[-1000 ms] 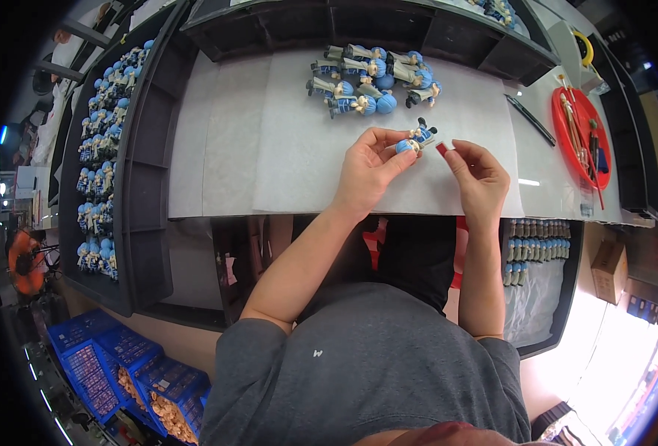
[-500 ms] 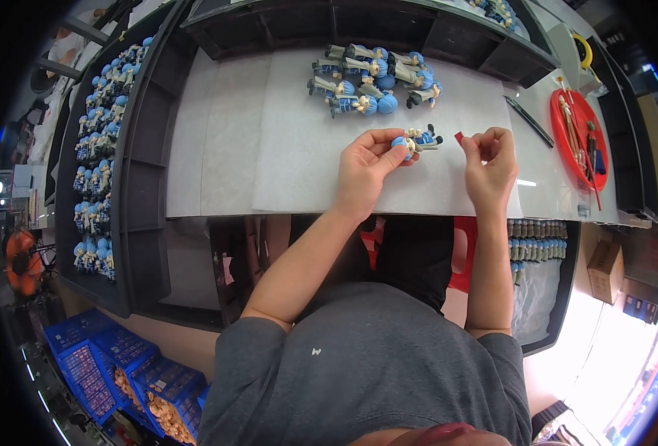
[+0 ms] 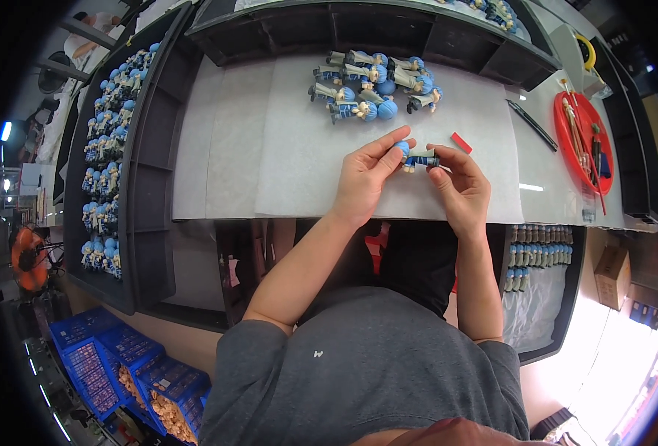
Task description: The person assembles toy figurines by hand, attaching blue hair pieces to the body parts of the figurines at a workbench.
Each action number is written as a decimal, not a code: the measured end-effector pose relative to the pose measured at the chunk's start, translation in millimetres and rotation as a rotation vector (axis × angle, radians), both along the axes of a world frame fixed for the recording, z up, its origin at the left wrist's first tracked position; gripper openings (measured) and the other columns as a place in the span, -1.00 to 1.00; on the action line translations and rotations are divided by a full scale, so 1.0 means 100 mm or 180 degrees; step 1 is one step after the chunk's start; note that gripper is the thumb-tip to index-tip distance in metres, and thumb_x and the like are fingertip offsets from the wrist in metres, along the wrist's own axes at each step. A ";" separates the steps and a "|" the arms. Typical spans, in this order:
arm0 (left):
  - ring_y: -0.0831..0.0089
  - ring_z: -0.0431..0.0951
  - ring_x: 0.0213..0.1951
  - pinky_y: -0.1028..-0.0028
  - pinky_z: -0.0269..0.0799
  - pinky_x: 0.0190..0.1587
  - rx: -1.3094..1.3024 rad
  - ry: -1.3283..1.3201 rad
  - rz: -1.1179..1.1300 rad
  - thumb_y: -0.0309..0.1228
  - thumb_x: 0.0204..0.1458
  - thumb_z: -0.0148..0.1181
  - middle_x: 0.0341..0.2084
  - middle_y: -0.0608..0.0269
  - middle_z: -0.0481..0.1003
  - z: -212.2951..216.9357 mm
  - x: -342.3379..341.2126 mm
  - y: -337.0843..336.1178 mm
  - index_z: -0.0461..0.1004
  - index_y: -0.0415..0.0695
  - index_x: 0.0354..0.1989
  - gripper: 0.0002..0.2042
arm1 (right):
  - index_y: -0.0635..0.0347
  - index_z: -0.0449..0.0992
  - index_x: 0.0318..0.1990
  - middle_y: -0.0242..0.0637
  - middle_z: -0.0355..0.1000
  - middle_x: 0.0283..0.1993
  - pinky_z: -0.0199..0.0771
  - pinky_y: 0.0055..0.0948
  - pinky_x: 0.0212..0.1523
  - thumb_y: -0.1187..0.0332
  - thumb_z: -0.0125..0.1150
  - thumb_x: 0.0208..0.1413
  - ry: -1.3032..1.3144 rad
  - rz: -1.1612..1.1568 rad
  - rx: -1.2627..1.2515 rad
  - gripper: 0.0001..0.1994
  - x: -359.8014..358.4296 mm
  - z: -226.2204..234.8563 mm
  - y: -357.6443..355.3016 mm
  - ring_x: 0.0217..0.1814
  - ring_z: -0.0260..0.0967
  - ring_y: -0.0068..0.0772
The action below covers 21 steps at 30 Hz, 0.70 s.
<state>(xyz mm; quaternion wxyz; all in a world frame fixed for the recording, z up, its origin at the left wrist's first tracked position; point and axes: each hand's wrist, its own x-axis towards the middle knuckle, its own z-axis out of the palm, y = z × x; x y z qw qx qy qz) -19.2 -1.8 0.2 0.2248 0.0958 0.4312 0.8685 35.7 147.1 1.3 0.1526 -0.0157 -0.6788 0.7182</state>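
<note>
Between both hands, above the white work sheet [image 3: 299, 149], lies a small blue-haired figurine [image 3: 420, 160] with a blue outfit and dark boots. My left hand [image 3: 368, 175] pinches its head end with thumb and fingers. At the boots, the thumb and fingers of my right hand [image 3: 461, 187] close on the other end. A small red strip [image 3: 460, 143] rests on the sheet just beyond my right fingers. Farther off, a cluster of similar figurines [image 3: 370, 78] lies on its side in a loose pile.
A black tray [image 3: 106, 160] with rows of figurines stands at left, another black tray [image 3: 373, 33] at the back. On the right are a black pen [image 3: 531, 124] and a red dish [image 3: 567, 167] with thin tools. A lower tray [image 3: 541, 297] holds more figurines. Blue crates [image 3: 95, 372] stand lower left.
My right hand has let go of the red strip, which now lies on the sheet, and has moved left onto the figurine's boots. The figurine has turned in my left hand.
</note>
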 end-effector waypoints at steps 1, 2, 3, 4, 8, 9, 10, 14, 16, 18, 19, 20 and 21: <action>0.35 0.32 0.06 0.41 0.27 0.05 -0.0193 -0.0040 0.0027 -0.58 0.08 -0.07 0.02 0.12 0.32 -0.01 -0.01 0.00 0.27 -0.24 0.06 -0.66 | 0.35 0.32 -0.03 -0.18 0.37 -0.09 0.38 -0.52 -0.11 0.55 0.16 -0.02 0.0008 0.0007 -0.0009 -0.65 0.00 0.01 -0.01 -0.10 0.33 -0.47; 0.35 0.32 0.06 0.41 0.27 0.05 -0.0196 -0.0039 0.0022 -0.58 0.08 -0.07 0.02 0.12 0.32 -0.03 -0.01 0.01 0.27 -0.24 0.06 -0.66 | 0.32 0.27 0.02 -0.16 0.34 -0.05 0.37 -0.51 -0.08 0.60 0.17 -0.06 -0.0021 0.0039 0.0003 -0.58 0.02 0.03 -0.01 -0.05 0.31 -0.46; 0.34 0.30 0.08 0.41 0.25 0.07 -0.0103 0.0059 0.0127 -0.60 0.07 -0.07 0.03 0.12 0.30 -0.04 -0.01 0.02 0.23 -0.22 0.09 -0.63 | 0.29 0.22 0.07 -0.14 0.32 0.00 0.36 -0.50 -0.05 0.64 0.18 -0.10 -0.0051 0.0070 0.0016 -0.50 0.03 0.05 0.00 -0.01 0.29 -0.45; 0.34 0.28 0.10 0.40 0.23 0.09 -0.0008 0.0159 0.0231 -0.63 0.06 -0.08 0.05 0.12 0.29 -0.04 -0.01 0.03 0.20 -0.21 0.12 -0.60 | 0.29 0.22 0.07 -0.14 0.32 0.00 0.36 -0.50 -0.05 0.64 0.18 -0.10 -0.0050 0.0065 0.0016 -0.50 0.03 0.05 0.00 -0.01 0.29 -0.45; 0.33 0.23 0.14 0.41 0.19 0.12 0.0068 0.0315 0.0223 -0.65 0.04 -0.08 0.08 0.11 0.25 -0.05 -0.01 -0.01 0.15 -0.21 0.15 -0.56 | 0.26 0.15 0.11 -0.14 0.32 0.00 0.36 -0.48 -0.03 0.72 0.15 -0.15 -0.0126 0.0080 0.0095 -0.41 0.03 0.05 -0.02 0.04 0.27 -0.41; 0.33 0.22 0.14 0.42 0.19 0.12 0.0098 0.0362 0.0217 -0.66 0.04 -0.08 0.09 0.11 0.24 -0.05 -0.01 -0.02 0.15 -0.21 0.15 -0.56 | 0.27 0.16 0.10 -0.14 0.32 0.00 0.36 -0.47 -0.02 0.74 0.13 -0.17 -0.0142 0.0067 0.0063 -0.42 0.03 0.06 -0.03 0.05 0.26 -0.40; 0.33 0.21 0.15 0.43 0.18 0.13 0.0128 0.0412 0.0211 -0.66 0.03 -0.07 0.10 0.10 0.23 -0.05 -0.01 -0.03 0.15 -0.21 0.15 -0.55 | 0.27 0.16 0.10 -0.14 0.32 0.00 0.36 -0.47 -0.02 0.74 0.13 -0.17 -0.0140 0.0075 0.0058 -0.42 0.03 0.06 -0.04 0.05 0.26 -0.40; 0.34 0.24 0.12 0.45 0.18 0.13 0.0099 0.0353 0.0193 -0.69 0.01 -0.06 0.08 0.08 0.25 -0.03 0.01 -0.06 0.16 -0.21 0.15 -0.54 | 0.30 0.21 0.07 -0.15 0.31 0.00 0.36 -0.46 -0.01 0.77 0.10 -0.19 -0.0085 0.0059 0.0047 -0.44 0.04 0.04 -0.08 0.08 0.25 -0.39; 0.35 0.28 0.08 0.46 0.17 0.12 -0.0184 0.0430 0.0151 -0.70 -0.01 -0.05 0.01 0.08 0.31 -0.01 0.01 -0.05 0.17 -0.23 0.13 -0.54 | 0.30 0.24 0.05 -0.16 0.31 0.00 0.35 -0.45 0.00 0.76 0.11 -0.19 -0.0083 0.0028 0.0061 -0.46 0.05 0.04 -0.07 0.08 0.24 -0.38; 0.35 0.30 0.07 0.45 0.17 0.11 -0.0212 0.0493 0.0108 -0.71 -0.02 -0.05 -0.03 0.10 0.33 -0.02 0.01 -0.01 0.18 -0.23 0.12 -0.54 | 0.33 0.28 0.03 -0.15 0.33 -0.02 0.35 -0.47 -0.02 0.65 0.16 -0.14 0.0375 0.0078 0.0372 -0.53 0.06 0.04 -0.01 0.04 0.29 -0.37; 0.34 0.31 0.05 0.44 0.18 0.10 -0.0234 0.0549 0.0105 -0.73 -0.03 -0.05 -0.07 0.11 0.36 -0.04 0.02 0.02 0.19 -0.24 0.11 -0.54 | 0.33 0.28 0.03 -0.15 0.33 -0.02 0.35 -0.47 -0.02 0.65 0.16 -0.14 0.0371 -0.0043 0.0378 -0.53 0.07 0.03 0.01 0.04 0.29 -0.37; 0.35 0.32 0.04 0.44 0.19 0.09 -0.0180 0.0644 0.0077 -0.74 -0.05 -0.04 -0.09 0.12 0.37 -0.06 0.03 0.07 0.20 -0.26 0.10 -0.54 | 0.35 0.32 -0.01 -0.16 0.36 -0.09 0.36 -0.49 -0.08 0.58 0.17 -0.11 0.0140 0.0018 0.0185 -0.58 0.09 0.02 0.04 -0.05 0.33 -0.39; 0.37 0.32 0.04 0.45 0.20 0.09 -0.0118 0.0731 0.0015 -0.75 -0.07 -0.03 -0.11 0.12 0.38 -0.08 0.04 0.08 0.21 -0.27 0.09 -0.54 | 0.36 0.36 -0.04 -0.16 0.40 -0.15 0.38 -0.51 -0.14 0.51 0.18 -0.07 -0.0085 0.0041 -0.0023 -0.62 0.11 0.02 0.07 -0.13 0.38 -0.41</action>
